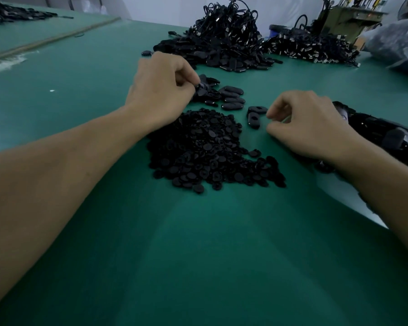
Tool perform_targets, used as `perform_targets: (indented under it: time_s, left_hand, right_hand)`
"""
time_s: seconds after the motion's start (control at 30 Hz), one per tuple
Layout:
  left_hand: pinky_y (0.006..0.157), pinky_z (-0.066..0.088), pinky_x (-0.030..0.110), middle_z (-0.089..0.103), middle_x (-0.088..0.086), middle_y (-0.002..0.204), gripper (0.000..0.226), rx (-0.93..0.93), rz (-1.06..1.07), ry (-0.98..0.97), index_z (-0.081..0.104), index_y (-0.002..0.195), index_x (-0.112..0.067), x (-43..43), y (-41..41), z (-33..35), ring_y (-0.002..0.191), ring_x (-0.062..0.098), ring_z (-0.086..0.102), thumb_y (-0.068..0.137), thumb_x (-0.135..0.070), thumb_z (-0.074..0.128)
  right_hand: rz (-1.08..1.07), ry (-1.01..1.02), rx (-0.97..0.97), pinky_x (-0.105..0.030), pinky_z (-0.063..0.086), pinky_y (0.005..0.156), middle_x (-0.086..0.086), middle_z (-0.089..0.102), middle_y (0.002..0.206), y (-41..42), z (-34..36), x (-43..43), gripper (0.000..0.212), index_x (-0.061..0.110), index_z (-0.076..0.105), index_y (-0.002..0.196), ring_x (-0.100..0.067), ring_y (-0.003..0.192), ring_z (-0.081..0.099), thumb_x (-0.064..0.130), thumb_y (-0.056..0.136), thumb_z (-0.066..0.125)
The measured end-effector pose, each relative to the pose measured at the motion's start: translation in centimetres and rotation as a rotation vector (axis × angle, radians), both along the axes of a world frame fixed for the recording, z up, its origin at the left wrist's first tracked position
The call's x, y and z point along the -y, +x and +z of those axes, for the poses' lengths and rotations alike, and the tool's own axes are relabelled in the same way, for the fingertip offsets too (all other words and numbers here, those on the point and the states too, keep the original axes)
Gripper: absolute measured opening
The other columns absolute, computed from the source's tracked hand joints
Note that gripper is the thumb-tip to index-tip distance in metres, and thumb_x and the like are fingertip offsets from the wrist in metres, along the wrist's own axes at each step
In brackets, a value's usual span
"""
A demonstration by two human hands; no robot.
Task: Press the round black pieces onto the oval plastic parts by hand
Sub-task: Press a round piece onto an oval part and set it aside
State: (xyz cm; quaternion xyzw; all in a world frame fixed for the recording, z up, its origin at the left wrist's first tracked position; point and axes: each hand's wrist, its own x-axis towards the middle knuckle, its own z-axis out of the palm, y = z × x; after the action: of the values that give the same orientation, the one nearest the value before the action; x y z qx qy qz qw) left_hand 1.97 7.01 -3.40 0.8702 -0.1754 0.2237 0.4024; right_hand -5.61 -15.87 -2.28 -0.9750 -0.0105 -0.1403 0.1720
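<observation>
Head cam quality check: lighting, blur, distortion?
Head view: dim, bluish light; the round black pieces merge into one dark mass with little detail; wide-angle lens stretches the forearms and bows the green table; left hand and right hand look slightly soft; pale glare streak at far left.

Deep green everywhere, the table (198,255) a plain, unpatterned teal-green with a paler sheen down its middle and one tiny white speck (52,90) out left. Dead centre, the round pieces (205,149) sit matte black, all one shade. Just beyond, the oval parts (232,100) are black too, but glossy, catching small highlights. Far heaps now: the cables (222,31) black with little silver glints, the second heap (311,48) black flecked with silver. A blue tub (275,31) peeks between them, the machine (339,20) behind looks olive-yellow, perhaps, in this dim light, and the bag (398,38) is clear grey
</observation>
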Motion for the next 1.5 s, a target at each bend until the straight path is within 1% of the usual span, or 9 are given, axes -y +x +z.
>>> perform_targets:
  time_s: [0.13, 0.2, 0.43, 0.6, 0.77, 1.1, 1.27, 1.37, 1.5]
  left_hand:
    - [0.069, 0.051, 0.027, 0.064, -0.022, 0.074, 0.032, -0.005, 0.006, -0.023, 0.063, 0.069, -0.041, 0.2, -0.3, 0.2, 0.067, -0.003, 0.058, 0.085, -0.013, 0.059]
    - [0.07, 0.053, 0.029, 0.064, -0.022, 0.072, 0.032, -0.007, 0.002, -0.026, 0.063, 0.068, -0.04, 0.1, -0.5, 0.2, 0.066, -0.003, 0.058, 0.085, -0.013, 0.059]
    - [0.074, 0.058, 0.035, 0.062, -0.022, 0.069, 0.031, -0.023, 0.013, -0.052, 0.063, 0.067, -0.04, -0.2, -0.8, 0.3, 0.066, -0.002, 0.058, 0.083, -0.013, 0.061]
    - [0.077, 0.06, 0.039, 0.064, -0.02, 0.073, 0.03, -0.024, 0.004, -0.043, 0.064, 0.066, -0.04, 0.0, -1.1, 0.5, 0.072, 0.004, 0.062, 0.083, -0.015, 0.06]
    - [0.077, 0.061, 0.04, 0.064, -0.022, 0.067, 0.028, -0.015, -0.005, -0.055, 0.064, 0.066, -0.039, 0.3, -1.3, 0.5, 0.069, -0.001, 0.061, 0.08, -0.016, 0.061]
    - [0.068, 0.049, 0.01, 0.071, -0.013, 0.082, 0.008, 0.058, -0.266, -0.088, 0.076, 0.097, -0.019, 1.9, -2.8, 1.4, 0.071, -0.004, 0.065, 0.09, -0.02, 0.071]
    - [0.079, 0.057, 0.02, 0.077, -0.005, 0.092, 0.035, -0.057, -0.5, -0.069, 0.07, 0.116, -0.013, 3.2, -4.4, 1.7, 0.084, 0.002, 0.073, 0.09, -0.036, 0.075]
    - [0.082, 0.057, 0.022, 0.077, -0.002, 0.094, 0.042, -0.083, -0.589, -0.073, 0.065, 0.124, -0.01, 3.3, -4.9, 1.7, 0.085, 0.003, 0.073, 0.088, -0.029, 0.077]
    - [0.081, 0.059, 0.024, 0.076, 0.006, 0.096, 0.045, -0.089, -0.627, -0.129, 0.065, 0.123, -0.006, 3.4, -4.8, 1.6, 0.085, 0.01, 0.074, 0.084, -0.021, 0.081]
  right_hand:
    - [0.06, -0.179, -0.126, -0.048, 0.026, 0.118, -0.006, 0.036, 0.158, 0.4, -0.4, -1.0, 0.051, 0.031, 0.034, 0.153, -0.03, 0.144, 0.031, 0.039, 0.104, 0.044]
    - [0.127, -0.24, -0.209, -0.048, 0.019, 0.122, -0.003, 0.028, 0.163, 0.6, -0.6, -1.1, 0.049, 0.028, 0.031, 0.156, -0.023, 0.151, 0.022, 0.035, 0.107, 0.035]
    - [0.195, -0.174, -0.091, -0.025, 0.041, 0.098, 0.005, 0.07, 0.116, -0.1, 0.3, -0.7, 0.027, 0.028, 0.07, 0.121, -0.012, 0.104, 0.061, 0.019, 0.101, 0.054]
    - [0.193, -0.001, -0.067, 0.005, 0.036, 0.065, 0.028, 0.062, 0.09, -0.8, 0.6, 0.3, 0.028, 0.038, 0.071, 0.109, 0.012, 0.081, 0.062, 0.017, 0.091, 0.07]
    - [0.174, 0.226, -0.076, -0.025, 0.055, 0.083, 0.013, 0.067, 0.105, -1.2, 1.1, 0.6, 0.037, 0.035, 0.071, 0.103, -0.003, 0.081, 0.07, 0.013, 0.077, 0.085]
    - [0.176, 0.475, 0.163, -0.028, 0.062, 0.076, -0.001, 0.071, 0.096, -1.9, 1.8, 0.6, 0.027, 0.026, 0.07, 0.091, -0.01, 0.08, 0.073, 0.015, 0.073, 0.086]
    - [0.258, 0.695, 0.251, -0.022, 0.059, 0.069, -0.008, 0.062, 0.095, -2.2, 2.0, -0.8, 0.041, 0.022, 0.059, 0.088, -0.014, 0.076, 0.066, 0.03, 0.061, 0.089]
    - [0.272, 0.903, 0.207, -0.028, 0.059, 0.065, -0.008, 0.046, 0.08, -2.2, 2.0, -1.3, 0.053, 0.019, 0.048, 0.08, -0.024, 0.074, 0.047, 0.033, 0.052, 0.091]
    - [0.292, 1.069, 0.121, -0.028, 0.059, 0.063, -0.004, 0.047, 0.07, -2.0, 1.8, -1.6, 0.051, 0.017, 0.047, 0.079, -0.015, 0.062, 0.053, 0.028, 0.051, 0.089]
